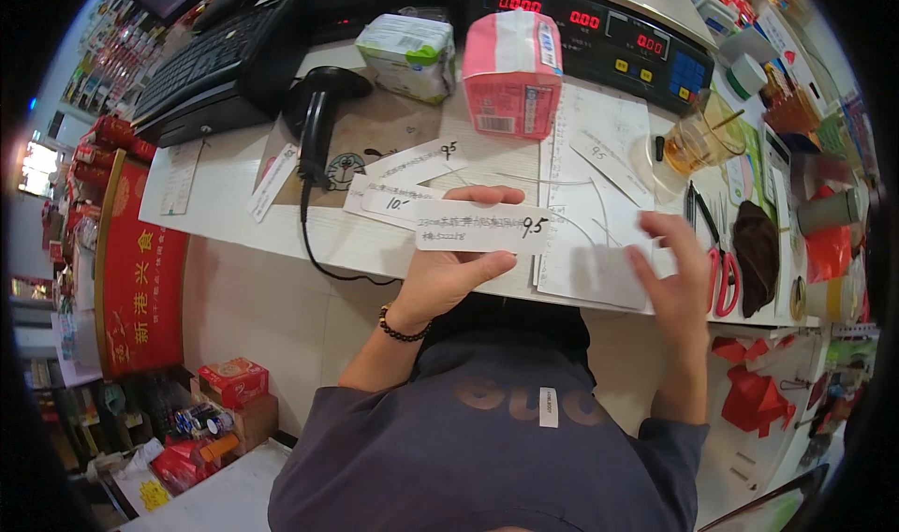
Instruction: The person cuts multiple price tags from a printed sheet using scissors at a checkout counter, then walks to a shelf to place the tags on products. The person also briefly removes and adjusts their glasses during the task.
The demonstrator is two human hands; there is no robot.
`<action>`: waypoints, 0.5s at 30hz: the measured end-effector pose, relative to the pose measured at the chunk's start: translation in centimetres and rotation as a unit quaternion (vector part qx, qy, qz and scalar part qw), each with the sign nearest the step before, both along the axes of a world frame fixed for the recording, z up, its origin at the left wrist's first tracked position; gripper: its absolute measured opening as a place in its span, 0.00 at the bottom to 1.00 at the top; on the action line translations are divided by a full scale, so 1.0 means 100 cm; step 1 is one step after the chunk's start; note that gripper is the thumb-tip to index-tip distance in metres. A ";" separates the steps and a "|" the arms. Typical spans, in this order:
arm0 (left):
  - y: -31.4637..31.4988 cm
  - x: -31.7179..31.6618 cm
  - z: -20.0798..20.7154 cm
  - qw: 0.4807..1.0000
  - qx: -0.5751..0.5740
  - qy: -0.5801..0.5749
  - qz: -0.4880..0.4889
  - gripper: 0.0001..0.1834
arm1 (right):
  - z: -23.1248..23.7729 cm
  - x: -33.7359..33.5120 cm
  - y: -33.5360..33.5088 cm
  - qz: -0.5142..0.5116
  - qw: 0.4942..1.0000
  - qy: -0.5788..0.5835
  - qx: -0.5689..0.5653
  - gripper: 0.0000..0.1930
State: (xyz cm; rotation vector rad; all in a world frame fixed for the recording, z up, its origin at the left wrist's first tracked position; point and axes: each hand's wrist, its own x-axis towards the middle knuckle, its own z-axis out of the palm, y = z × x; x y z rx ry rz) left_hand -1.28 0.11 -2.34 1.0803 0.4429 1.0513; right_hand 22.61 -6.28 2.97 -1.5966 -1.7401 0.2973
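Observation:
My left hand [440,279] is shut on a white handwritten price tag [482,237], its fingers behind the card and its thumb along the lower edge. To the right, my right hand [679,270] is open, thumb and fingers apart, at the edge of some white paper sheets [585,260]. Thin wire-like strands [599,209] curve over those sheets. Just beyond my left hand, more tags overlap on the counter, one long tag [412,162] behind a shorter tag [384,201]. Another tag [609,169] lies on the sheets, and a narrow tag [274,182] is farther left.
A black barcode scanner [316,120] trails its cable over the counter edge. Behind are a green-white pack [405,56], a pink pack [510,87] and a digital scale [609,50]. At right are an amber cup [704,139], red-handled scissors [721,279] and a brown cloth [755,256].

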 end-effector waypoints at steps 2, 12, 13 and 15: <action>0.000 -0.001 0.003 1.000 0.011 0.004 0.003 0.27 | 0.000 -0.027 0.010 0.082 0.996 0.018 -0.027 0.22; 0.000 -0.001 -0.004 0.998 0.058 0.015 0.022 0.26 | -0.004 -0.056 0.032 0.179 0.984 -0.001 -0.007 0.27; 0.000 -0.001 -0.004 0.998 0.064 0.017 0.023 0.26 | -0.004 -0.056 0.032 0.181 0.983 0.001 -0.009 0.27; 0.000 -0.001 -0.002 0.997 0.070 0.039 0.023 0.25 | -0.004 -0.057 0.031 0.180 0.984 0.005 -0.009 0.26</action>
